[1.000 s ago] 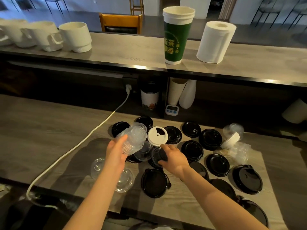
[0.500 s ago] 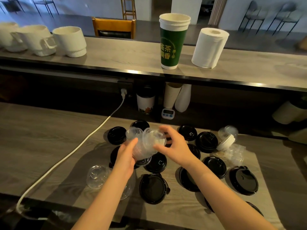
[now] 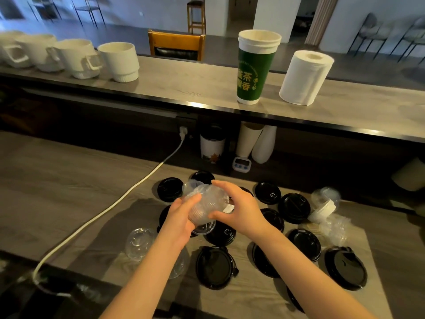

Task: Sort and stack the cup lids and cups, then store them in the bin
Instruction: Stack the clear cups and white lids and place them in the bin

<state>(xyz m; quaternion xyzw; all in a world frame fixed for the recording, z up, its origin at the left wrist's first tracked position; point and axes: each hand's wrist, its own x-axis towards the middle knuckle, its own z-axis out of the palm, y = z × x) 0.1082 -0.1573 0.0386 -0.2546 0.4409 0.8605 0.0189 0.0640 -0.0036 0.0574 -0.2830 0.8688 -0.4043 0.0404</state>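
**Nesting one more lid onto the stack of clear dome lids [image 3: 204, 204]**

Holding the stack above the middle of the table [image 3: 57, 192], both hands now close on it. The left hand [image 3: 181, 219] wraps its near end with the thumb across the top. The right hand [image 3: 242, 211] cups the far end, fingers over and thumb under. It appears to be seating the newest lid onto the rest.

A second ago the right hand was down on the table among the black lids [image 3: 294, 208], taking up a single clear lid, while the left hand held the stack alone. Half a second ago that lid was just meeting the stack. The left hand's grip has hardly moved, and the view has tipped up a little.

By my reading, the clear pile has grown by one and sorting is still in an early phase. A loose clear dome lid [image 3: 138, 242] lies toward the near edge by the left forearm. More clear pieces and a white lid [image 3: 322, 210] sit toward the right edge. The black lids are spread flat, mostly unstacked, from the middle out to the right. No bin is in view. A white cable [image 3: 110, 207] crosses the left part of the table.
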